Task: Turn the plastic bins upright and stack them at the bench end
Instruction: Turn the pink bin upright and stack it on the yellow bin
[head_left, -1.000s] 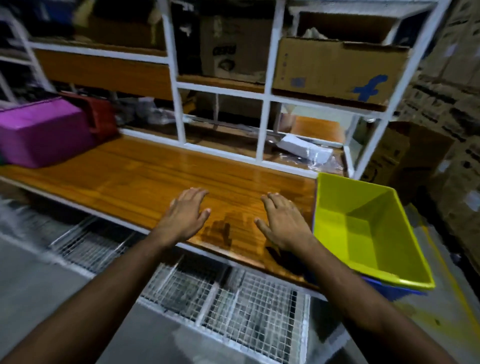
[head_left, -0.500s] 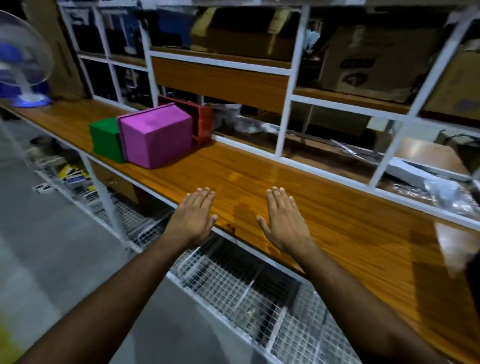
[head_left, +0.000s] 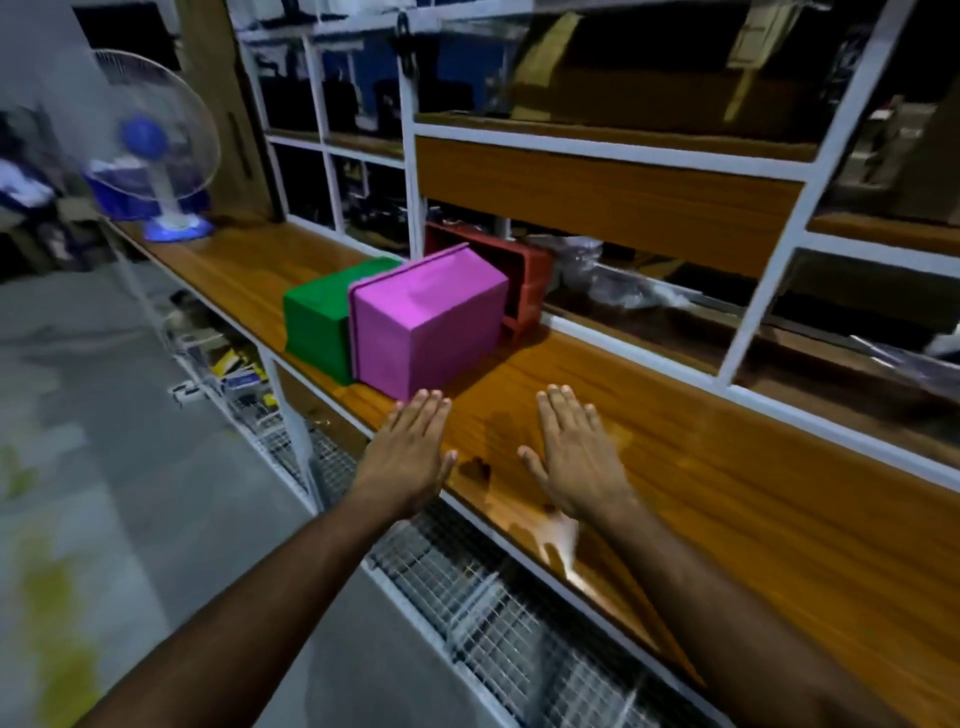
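A magenta plastic bin (head_left: 431, 319) lies tipped on its side on the wooden bench (head_left: 727, 467), its closed bottom facing me. A green bin (head_left: 319, 322) lies against its left side, and a red bin (head_left: 519, 280) stands on edge behind it against the shelf frame. My left hand (head_left: 410, 447) hovers flat and empty, fingertips just short of the magenta bin's near lower corner. My right hand (head_left: 576, 452) is spread flat over the bare bench to the right of it, holding nothing.
A blue and white table fan (head_left: 156, 150) stands at the bench's far left end. White shelf framing (head_left: 410, 156) with cardboard boxes and plastic bags runs along the back. Wire mesh racks (head_left: 498, 623) sit under the bench edge, with grey floor on the left.
The view has swung left along the bench; the yellow bin at the right end has left the frame. The three tipped bins are now much closer to my hands, which stay flat and empty.
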